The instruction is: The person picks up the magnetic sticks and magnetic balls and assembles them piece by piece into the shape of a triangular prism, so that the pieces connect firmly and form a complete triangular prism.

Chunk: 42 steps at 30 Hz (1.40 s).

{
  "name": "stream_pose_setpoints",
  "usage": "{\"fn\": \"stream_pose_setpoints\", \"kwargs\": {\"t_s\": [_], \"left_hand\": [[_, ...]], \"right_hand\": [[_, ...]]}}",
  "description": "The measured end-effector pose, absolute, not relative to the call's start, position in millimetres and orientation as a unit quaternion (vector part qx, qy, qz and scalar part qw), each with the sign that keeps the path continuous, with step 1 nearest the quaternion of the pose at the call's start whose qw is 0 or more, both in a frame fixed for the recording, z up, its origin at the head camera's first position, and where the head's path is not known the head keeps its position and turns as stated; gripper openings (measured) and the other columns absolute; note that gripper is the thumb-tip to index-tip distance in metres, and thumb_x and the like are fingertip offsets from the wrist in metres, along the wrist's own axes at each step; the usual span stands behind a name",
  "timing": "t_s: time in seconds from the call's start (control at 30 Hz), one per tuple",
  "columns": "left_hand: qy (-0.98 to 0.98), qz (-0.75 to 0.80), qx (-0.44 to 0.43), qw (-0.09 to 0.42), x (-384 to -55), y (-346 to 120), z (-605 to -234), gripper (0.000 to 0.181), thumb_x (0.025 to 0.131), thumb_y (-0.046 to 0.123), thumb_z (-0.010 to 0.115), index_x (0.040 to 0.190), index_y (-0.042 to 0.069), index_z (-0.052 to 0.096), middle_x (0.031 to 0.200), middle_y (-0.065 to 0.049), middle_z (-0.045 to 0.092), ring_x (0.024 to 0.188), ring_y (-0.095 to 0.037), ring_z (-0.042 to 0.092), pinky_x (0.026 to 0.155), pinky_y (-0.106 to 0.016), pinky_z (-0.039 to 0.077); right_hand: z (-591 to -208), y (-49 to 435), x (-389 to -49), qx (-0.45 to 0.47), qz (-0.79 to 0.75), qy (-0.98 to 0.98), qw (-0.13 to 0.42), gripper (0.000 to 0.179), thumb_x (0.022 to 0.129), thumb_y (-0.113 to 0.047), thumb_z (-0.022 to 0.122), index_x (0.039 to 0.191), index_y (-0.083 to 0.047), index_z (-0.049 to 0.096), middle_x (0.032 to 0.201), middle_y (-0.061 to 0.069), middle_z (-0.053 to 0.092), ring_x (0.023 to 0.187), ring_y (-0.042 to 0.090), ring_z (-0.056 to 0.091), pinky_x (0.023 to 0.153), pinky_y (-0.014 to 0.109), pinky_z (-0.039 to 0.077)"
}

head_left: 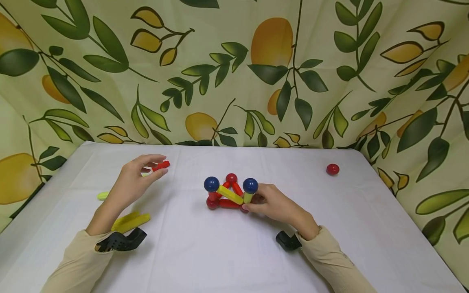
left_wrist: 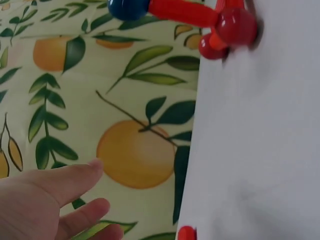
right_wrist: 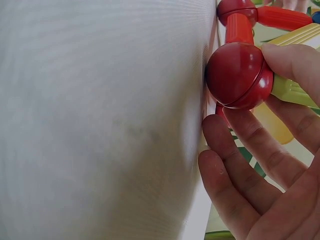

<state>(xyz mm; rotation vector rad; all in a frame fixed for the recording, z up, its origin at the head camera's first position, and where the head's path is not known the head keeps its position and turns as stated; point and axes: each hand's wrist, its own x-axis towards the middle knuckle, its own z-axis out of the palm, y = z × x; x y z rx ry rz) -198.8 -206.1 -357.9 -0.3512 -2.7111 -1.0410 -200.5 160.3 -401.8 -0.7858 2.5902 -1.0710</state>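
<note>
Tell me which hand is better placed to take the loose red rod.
Left, probably: the left hand is close to the red rod and looks free, while the right hand is farther off, holding the frame.

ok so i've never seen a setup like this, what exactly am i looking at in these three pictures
There is no machine: these are a person's bare hands. The wide picture comes from a camera on the head, looking down; the other two come from cameras on the left and right wrists. On the white tablecloth are a ball-and-rod frame, some yellow rods and a loose red ball. The right hand holds the frame by a red corner ball. The left hand has thumb and fingers apart near a red rod.
</note>
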Motion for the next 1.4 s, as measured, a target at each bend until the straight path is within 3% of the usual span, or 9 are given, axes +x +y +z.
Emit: {"fn": "stream_pose_setpoints", "kwargs": {"t_s": [0.4, 0.63, 0.93, 1.27, 1.4], "left_hand": [[-0.940, -0.321, -0.101, 0.058, -209, -233, -371, 0.044, 0.093, 0.013, 0.068, 0.133, -0.001, 0.057, 0.133, -0.027, 0.058, 0.115, -0.043, 0.056, 0.097, -0.059, 0.045], [-0.951, -0.299, -0.074, 0.014, -215, -244, -378, 0.049, 0.093, 0.017, 0.068, 0.137, 0.000, 0.054, 0.134, -0.030, 0.053, 0.117, -0.049, 0.050, 0.095, -0.063, 0.042], [-0.958, -0.281, -0.049, -0.023, -217, -247, -385, 0.048, 0.093, 0.016, 0.065, 0.137, 0.000, 0.053, 0.137, -0.030, 0.050, 0.122, -0.049, 0.047, 0.097, -0.064, 0.043], [-0.963, -0.259, -0.046, -0.054, -219, -249, -389, 0.042, 0.089, -0.003, 0.055, 0.131, -0.002, 0.057, 0.124, -0.030, 0.058, 0.100, -0.040, 0.054, 0.087, -0.052, 0.050], [-0.964, -0.256, -0.049, -0.057, -218, -247, -390, 0.041, 0.087, -0.005, 0.057, 0.128, -0.002, 0.059, 0.119, -0.030, 0.060, 0.096, -0.038, 0.054, 0.086, -0.050, 0.051]], "right_hand": [[-402, 161, -201, -0.270, -0.365, 0.883, 0.115, 0.012, 0.088, -0.022, 0.076, 0.096, -0.018, 0.067, 0.090, -0.007, 0.067, 0.088, 0.012, 0.063, 0.085, 0.028, 0.055], [-403, 161, -201, -0.272, -0.365, 0.883, 0.115, 0.012, 0.088, -0.022, 0.076, 0.096, -0.019, 0.067, 0.091, -0.007, 0.067, 0.090, 0.011, 0.063, 0.087, 0.029, 0.056], [-402, 161, -201, -0.267, -0.364, 0.885, 0.115, 0.012, 0.088, -0.022, 0.076, 0.096, -0.019, 0.067, 0.091, -0.007, 0.068, 0.089, 0.011, 0.063, 0.086, 0.029, 0.056], [-402, 162, -202, -0.271, -0.368, 0.882, 0.118, 0.012, 0.089, -0.020, 0.075, 0.096, -0.017, 0.066, 0.091, -0.006, 0.068, 0.088, 0.011, 0.064, 0.086, 0.028, 0.056], [-403, 165, -203, -0.275, -0.373, 0.879, 0.114, 0.012, 0.089, -0.017, 0.074, 0.096, -0.015, 0.065, 0.090, -0.004, 0.068, 0.087, 0.010, 0.065, 0.084, 0.027, 0.056]]}}
